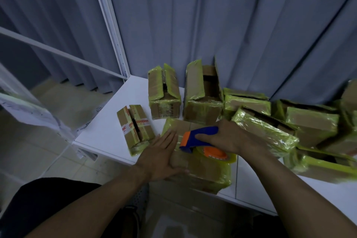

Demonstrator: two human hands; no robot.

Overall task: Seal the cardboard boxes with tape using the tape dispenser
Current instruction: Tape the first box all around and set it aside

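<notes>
Count, boxes: one cardboard box (201, 168) under your hands. One small box (135, 127) with red-and-white printed tape sits to its left. Two upright boxes (164, 94) (202, 92) with their flaps standing open are behind it. A pile of boxes (289, 127) lies to your right, at least four of them, all wrapped in yellow-green film. Blur at the far right keeps you from an exact count there.

Count, tools: one tape dispenser (201, 137), blue with orange trim. It carries one roll of tape (218, 155).

Hands: they are apart.
- Your left hand (164, 152) lies flat on the left part of the near box's top, fingers straight, pressing down.
- Your right hand (229, 137) is clamped round the dispenser's blue handle.

The dispenser's front end sits on the box top just beside your left fingertips. The roll rests over the box's right side.

Edges: the near box sits at the front edge of the white counter (104, 131). Whether its near corner overhangs, you cannot tell. The counter's left edge runs close to the small box.

Open room:
- Bare counter shows left of the small box and behind it.
- A strip along the front edge is bare, to the right of the near box.
- The pile crowds your right forearm.
- A grey curtain (231, 25) closes off the back, and a white frame post (110, 21) stands at the back-left corner.
</notes>
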